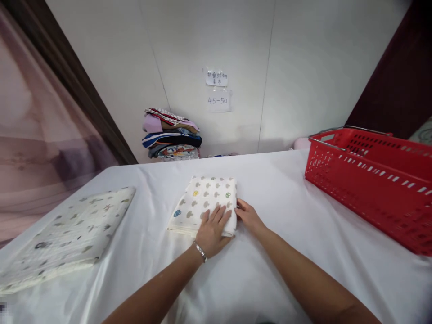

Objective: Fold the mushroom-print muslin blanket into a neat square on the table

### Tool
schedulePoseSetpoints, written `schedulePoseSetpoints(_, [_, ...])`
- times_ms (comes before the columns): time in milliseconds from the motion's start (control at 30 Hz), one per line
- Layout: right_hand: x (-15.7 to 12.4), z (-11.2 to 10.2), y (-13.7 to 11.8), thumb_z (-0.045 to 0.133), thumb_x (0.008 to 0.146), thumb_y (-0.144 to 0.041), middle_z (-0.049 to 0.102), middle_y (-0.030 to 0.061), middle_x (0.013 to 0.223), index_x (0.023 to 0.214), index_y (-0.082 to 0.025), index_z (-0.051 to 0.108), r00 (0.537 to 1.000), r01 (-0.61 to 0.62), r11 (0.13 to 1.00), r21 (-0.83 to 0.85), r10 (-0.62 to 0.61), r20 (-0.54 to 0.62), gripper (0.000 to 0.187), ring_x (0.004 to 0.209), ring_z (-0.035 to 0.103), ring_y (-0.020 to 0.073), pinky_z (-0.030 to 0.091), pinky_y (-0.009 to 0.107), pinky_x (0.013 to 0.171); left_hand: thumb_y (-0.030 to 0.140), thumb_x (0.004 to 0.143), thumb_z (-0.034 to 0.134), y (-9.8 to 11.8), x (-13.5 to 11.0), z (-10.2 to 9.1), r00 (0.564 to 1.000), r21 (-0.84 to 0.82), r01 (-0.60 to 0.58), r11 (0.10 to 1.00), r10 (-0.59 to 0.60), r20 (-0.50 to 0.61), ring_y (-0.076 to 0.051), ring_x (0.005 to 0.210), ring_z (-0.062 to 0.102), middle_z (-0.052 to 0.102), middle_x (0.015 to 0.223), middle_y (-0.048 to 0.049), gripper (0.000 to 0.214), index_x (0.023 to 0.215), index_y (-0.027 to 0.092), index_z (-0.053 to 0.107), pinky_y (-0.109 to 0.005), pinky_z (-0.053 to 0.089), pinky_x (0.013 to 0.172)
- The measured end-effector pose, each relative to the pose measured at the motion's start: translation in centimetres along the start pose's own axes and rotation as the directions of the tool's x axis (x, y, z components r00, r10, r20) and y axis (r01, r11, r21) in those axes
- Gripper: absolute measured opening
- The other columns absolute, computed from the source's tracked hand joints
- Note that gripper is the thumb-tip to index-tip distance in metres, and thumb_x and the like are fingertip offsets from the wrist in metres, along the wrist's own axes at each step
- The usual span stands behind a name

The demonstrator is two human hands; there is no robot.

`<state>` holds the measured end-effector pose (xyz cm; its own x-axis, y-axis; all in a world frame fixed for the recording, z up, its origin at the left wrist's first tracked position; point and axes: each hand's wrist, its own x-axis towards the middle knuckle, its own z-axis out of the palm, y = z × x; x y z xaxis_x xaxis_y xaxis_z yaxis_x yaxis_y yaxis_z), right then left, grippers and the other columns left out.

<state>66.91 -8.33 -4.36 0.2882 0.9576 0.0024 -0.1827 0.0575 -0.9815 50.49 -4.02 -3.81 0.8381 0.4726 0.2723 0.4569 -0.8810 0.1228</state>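
A folded white cloth (205,194) printed with grey, yellow, blue and green mushrooms lies in the middle of the white-covered table (270,279). My left hand (213,229) rests flat on its near right part, fingers stretched out and spread; a silver bracelet circles that wrist. At the cloth's right edge is my right hand (249,215), its fingertips touching the side. The fingers of this hand are bent and partly hidden, so whether they pinch the edge does not show. Off to the left lies a second folded cloth (72,234), cream with small printed figures.
On the right stands a red perforated basket (367,175) with metal handles. Beyond the far edge rises a stack of folded fabrics (172,135) against the pale wall. Two paper labels (218,100) are fixed there. A pink curtain (40,135) hangs at the left.
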Motion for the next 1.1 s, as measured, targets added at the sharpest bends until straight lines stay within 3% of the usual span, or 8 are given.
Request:
schedulePoseSetpoints(200, [0.5, -0.8, 0.2, 0.052, 0.073, -0.024, 0.063, 0.0029, 0.093, 0.099, -0.019, 0.064, 0.991, 0.007, 0.925, -0.381, -0.057, -0.121, 0.029, 0.081, 0.055, 0.0167, 0.045, 0.029, 0.076, 0.023, 0.081, 0.046, -0.4, 0.2, -0.8, 1.000, -0.010, 0.016, 1.000, -0.016, 0.001, -0.025, 0.127, 0.036, 0.043, 0.136, -0.0084, 0.052, 0.133, 0.022, 0.040, -0.047, 0.027, 0.105])
schedulePoseSetpoints(400, [0.6, -0.5, 0.1, 0.053, 0.076, -0.027, 0.057, -0.0025, 0.064, 0.103, -0.018, 0.059, 0.991, -0.080, 0.958, -0.277, 0.046, -0.128, 0.029, 0.059, 0.053, 0.0124, 0.044, 0.023, 0.055, 0.013, 0.075, 0.042, -0.9, 0.4, -0.9, 0.990, -0.114, -0.012, 0.993, -0.004, -0.141, -0.020, 0.118, 0.048, 0.054, 0.125, -0.0059, 0.049, 0.122, 0.022, 0.051, -0.038, 0.037, 0.101])
schedulePoseSetpoints(500, [0.5, -0.4, -0.4, 0.050, 0.079, -0.026, 0.055, -0.0038, 0.059, 0.105, -0.018, 0.055, 0.985, -0.149, 0.970, -0.192, 0.127, -0.119, 0.028, 0.049, 0.052, 0.0108, 0.041, 0.021, 0.044, 0.019, 0.078, 0.040, -1.0, 0.6, -1.2, 0.974, -0.290, 0.110, 0.951, -0.162, -0.159, -0.018, 0.111, 0.054, 0.060, 0.118, -0.0044, 0.041, 0.116, 0.020, 0.056, -0.034, 0.041, 0.097])
schedulePoseSetpoints(600, [0.4, -0.5, -0.9, 0.048, 0.079, -0.023, 0.056, -0.0035, 0.059, 0.101, -0.018, 0.050, 0.969, -0.232, 0.966, -0.111, 0.220, -0.109, 0.022, 0.046, 0.055, 0.0106, 0.041, 0.020, 0.040, 0.027, 0.080, 0.041, -0.8, 1.0, -1.6, 0.904, -0.491, 0.326, 0.808, -0.418, -0.087, -0.017, 0.102, 0.058, 0.064, 0.110, -0.0018, 0.036, 0.112, 0.021, 0.058, -0.030, 0.046, 0.090])
schedulePoseSetpoints(667, [0.4, -0.7, -1.0, 0.050, 0.078, -0.023, 0.057, -0.0034, 0.057, 0.096, -0.018, 0.047, 0.955, -0.289, 0.954, -0.076, 0.282, -0.090, 0.018, 0.044, 0.056, 0.0114, 0.040, 0.019, 0.037, 0.028, 0.080, 0.042, -0.6, 1.2, -1.9, 0.868, -0.553, 0.388, 0.737, -0.494, -0.049, -0.016, 0.099, 0.059, 0.066, 0.106, -0.0010, 0.036, 0.110, 0.021, 0.058, -0.029, 0.048, 0.087])
schedulePoseSetpoints(767, [0.3, -0.8, -0.8, 0.052, 0.077, -0.026, 0.060, -0.0016, 0.055, 0.090, -0.018, 0.045, 0.932, -0.361, 0.931, -0.053, 0.359, -0.037, 0.017, 0.043, 0.058, 0.0140, 0.040, 0.020, 0.035, 0.026, 0.080, 0.040, -0.4, 1.1, -1.8, 0.900, -0.512, 0.333, 0.792, -0.429, -0.078, -0.017, 0.103, 0.058, 0.064, 0.109, -0.0017, 0.036, 0.110, 0.021, 0.059, -0.031, 0.046, 0.091])
schedulePoseSetpoints(933, [0.2, -0.9, -0.5, 0.057, 0.073, -0.023, 0.062, 0.0003, 0.057, 0.080, -0.017, 0.049, 0.919, -0.393, 0.918, -0.054, 0.394, 0.017, 0.012, 0.044, 0.060, 0.0134, 0.036, 0.017, 0.034, 0.008, 0.069, 0.041, 0.1, 0.5, -0.9, 0.992, -0.199, 0.067, 0.978, -0.087, -0.096, -0.020, 0.113, 0.051, 0.059, 0.118, -0.0047, 0.050, 0.113, 0.022, 0.058, -0.039, 0.039, 0.100])
schedulePoseSetpoints(1100, [0.3, -0.8, -0.5, 0.054, 0.072, -0.020, 0.061, -0.0002, 0.055, 0.069, -0.017, 0.048, 0.934, -0.352, 0.935, -0.049, 0.354, 0.046, 0.007, 0.042, 0.057, 0.0107, 0.026, 0.016, 0.031, 0.019, 0.071, 0.051, 1.5, 0.4, -1.1, 0.990, -0.082, 0.090, 0.993, -0.098, -0.106, -0.023, 0.116, 0.048, 0.053, 0.125, -0.0085, 0.056, 0.127, 0.019, 0.045, -0.038, 0.039, 0.099])
